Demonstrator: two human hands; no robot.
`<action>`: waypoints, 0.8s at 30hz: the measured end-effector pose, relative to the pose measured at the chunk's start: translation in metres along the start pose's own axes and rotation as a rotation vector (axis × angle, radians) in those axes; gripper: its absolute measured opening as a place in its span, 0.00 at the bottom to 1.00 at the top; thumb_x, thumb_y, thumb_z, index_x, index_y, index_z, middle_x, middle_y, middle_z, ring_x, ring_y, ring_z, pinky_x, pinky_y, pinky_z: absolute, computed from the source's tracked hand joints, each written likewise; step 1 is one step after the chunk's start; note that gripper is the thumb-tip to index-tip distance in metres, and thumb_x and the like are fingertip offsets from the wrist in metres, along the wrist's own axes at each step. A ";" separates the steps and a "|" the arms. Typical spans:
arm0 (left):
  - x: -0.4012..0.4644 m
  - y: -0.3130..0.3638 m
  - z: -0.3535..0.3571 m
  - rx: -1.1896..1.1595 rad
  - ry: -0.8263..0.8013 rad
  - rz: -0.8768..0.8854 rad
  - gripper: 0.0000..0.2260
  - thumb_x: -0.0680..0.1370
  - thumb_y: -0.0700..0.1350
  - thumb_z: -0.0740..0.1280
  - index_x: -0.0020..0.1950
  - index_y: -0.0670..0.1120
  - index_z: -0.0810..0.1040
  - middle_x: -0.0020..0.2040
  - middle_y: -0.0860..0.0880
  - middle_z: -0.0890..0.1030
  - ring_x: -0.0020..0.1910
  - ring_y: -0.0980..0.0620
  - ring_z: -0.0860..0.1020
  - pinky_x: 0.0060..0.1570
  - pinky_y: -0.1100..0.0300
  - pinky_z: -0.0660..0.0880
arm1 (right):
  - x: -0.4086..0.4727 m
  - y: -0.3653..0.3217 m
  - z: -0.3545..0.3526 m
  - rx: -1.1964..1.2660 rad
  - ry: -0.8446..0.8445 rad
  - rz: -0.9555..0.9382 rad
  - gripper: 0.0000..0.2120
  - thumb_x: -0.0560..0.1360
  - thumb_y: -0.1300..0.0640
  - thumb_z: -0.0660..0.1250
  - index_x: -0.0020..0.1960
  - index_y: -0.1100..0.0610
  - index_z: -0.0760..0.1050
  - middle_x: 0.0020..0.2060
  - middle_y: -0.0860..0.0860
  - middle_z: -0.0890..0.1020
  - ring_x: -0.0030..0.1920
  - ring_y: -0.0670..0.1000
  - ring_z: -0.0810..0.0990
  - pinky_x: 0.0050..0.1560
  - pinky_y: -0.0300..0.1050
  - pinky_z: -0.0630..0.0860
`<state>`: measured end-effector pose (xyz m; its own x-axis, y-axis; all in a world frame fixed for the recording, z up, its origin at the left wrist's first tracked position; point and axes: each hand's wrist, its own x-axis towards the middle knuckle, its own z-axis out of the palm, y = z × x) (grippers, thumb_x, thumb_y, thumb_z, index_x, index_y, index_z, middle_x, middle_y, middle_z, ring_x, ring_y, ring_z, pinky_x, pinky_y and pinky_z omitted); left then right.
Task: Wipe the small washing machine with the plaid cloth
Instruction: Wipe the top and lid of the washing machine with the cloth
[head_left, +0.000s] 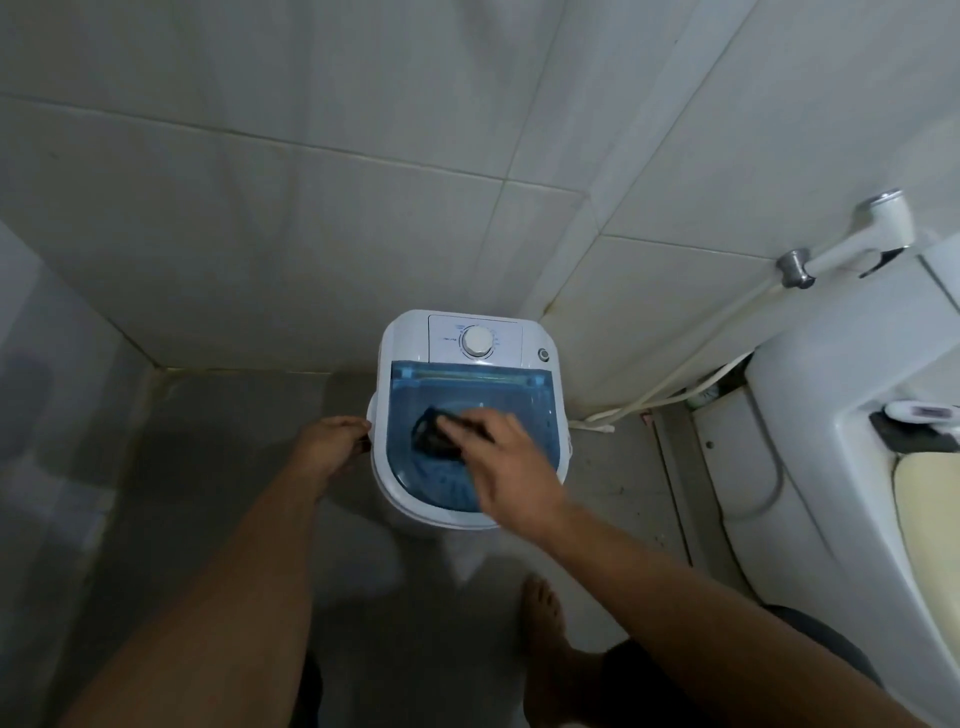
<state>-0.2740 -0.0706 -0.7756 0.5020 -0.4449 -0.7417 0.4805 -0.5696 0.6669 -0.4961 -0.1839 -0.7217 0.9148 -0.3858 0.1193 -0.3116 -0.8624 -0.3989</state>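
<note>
1. Tiled walls and a damp grey floor close in this bathroom corner, with a toilet (810, 441) on the right and a spray hose (852, 244) mounted on the wall above it.
2. I see the small washing machine (470, 415) standing on the floor against the far wall, white-bodied, with a blue see-through lid (447, 379) and a round dial (476, 341) on its far panel.
3. My right hand (506, 457) lies on the lid with the plaid cloth (431, 434) under its fingers; the cloth shows dark and bunched at the fingertips. The fingers look laid flat and pressing down, not curled round it, though motion blur makes that uncertain.
4. My left hand (335, 441) is at the machine's left edge. Its fingertips touch the rim; whether they hook round it or just rest there I cannot tell.
5. Judging by this, the lid is being wiped, and the panel and sides may not yet be done.
6. Risks as I read them: pressing hard on the thin lid could flex it or pop it open; a light machine on a wet floor may slide or tip if the left hand lets go; a bare foot (543, 613) nearby could slip; the cloth could skid out from under flat fingers.
</note>
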 end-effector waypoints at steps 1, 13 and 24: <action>-0.001 0.000 0.001 0.001 0.005 0.001 0.07 0.79 0.40 0.68 0.56 0.41 0.82 0.56 0.38 0.84 0.42 0.48 0.82 0.44 0.56 0.75 | 0.008 0.020 -0.008 -0.003 0.104 0.124 0.25 0.77 0.62 0.65 0.74 0.54 0.71 0.65 0.58 0.75 0.60 0.60 0.75 0.60 0.57 0.77; -0.004 0.004 0.007 -0.002 0.036 -0.003 0.10 0.79 0.39 0.67 0.59 0.40 0.81 0.54 0.40 0.83 0.44 0.48 0.81 0.45 0.58 0.76 | -0.012 0.004 0.040 -0.239 0.057 0.207 0.31 0.70 0.61 0.68 0.73 0.51 0.71 0.64 0.57 0.75 0.56 0.61 0.74 0.49 0.55 0.75; -0.009 0.004 0.009 -0.031 0.034 0.000 0.07 0.80 0.40 0.67 0.57 0.43 0.81 0.54 0.41 0.83 0.43 0.50 0.81 0.54 0.53 0.73 | -0.024 0.073 0.006 -0.101 0.233 0.655 0.24 0.77 0.63 0.63 0.73 0.52 0.72 0.63 0.58 0.75 0.58 0.62 0.73 0.58 0.60 0.76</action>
<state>-0.2832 -0.0756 -0.7668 0.5256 -0.4209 -0.7394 0.5025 -0.5477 0.6690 -0.5397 -0.2353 -0.7591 0.4558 -0.8865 0.0795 -0.8122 -0.4508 -0.3702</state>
